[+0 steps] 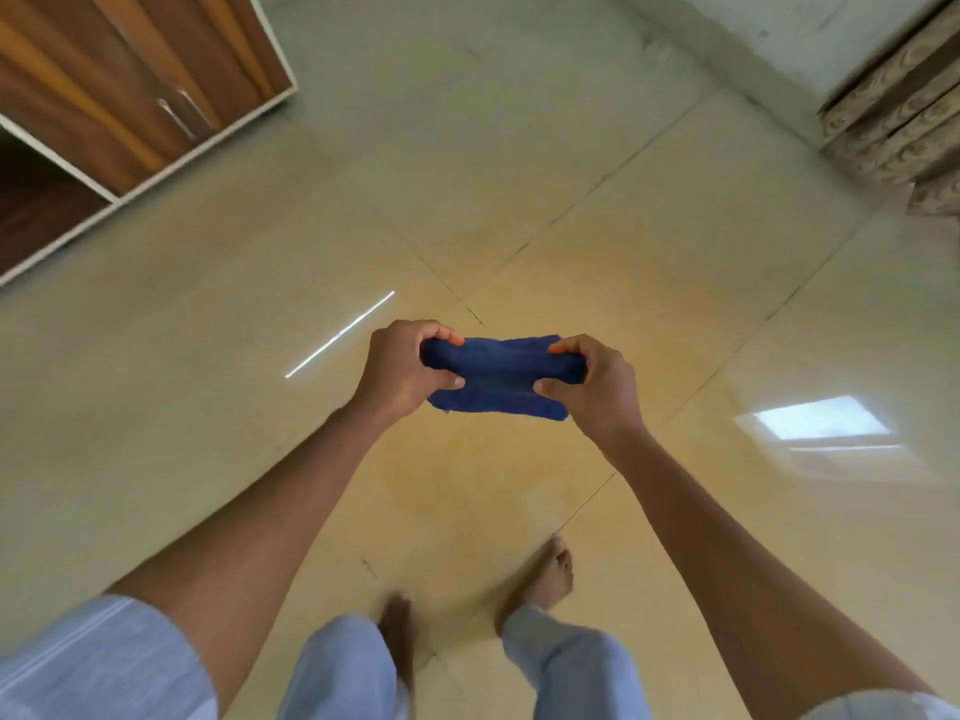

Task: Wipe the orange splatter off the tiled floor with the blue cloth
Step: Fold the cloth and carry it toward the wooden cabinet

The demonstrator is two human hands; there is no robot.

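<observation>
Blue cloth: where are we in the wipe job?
Done: cloth picked up; the left hand and right hand hold the blue cloth by its ends, above the floor. In hand: stretching or folding it, cannot tell which. Left: an orange smear still tints the tiled floor; cloth is not yet on it.

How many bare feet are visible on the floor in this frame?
2. The left foot is near the bottom centre, blurred and partly hidden by the trouser leg; the right foot is just to its right, stepping forward on the orange-tinted tiles.
</observation>
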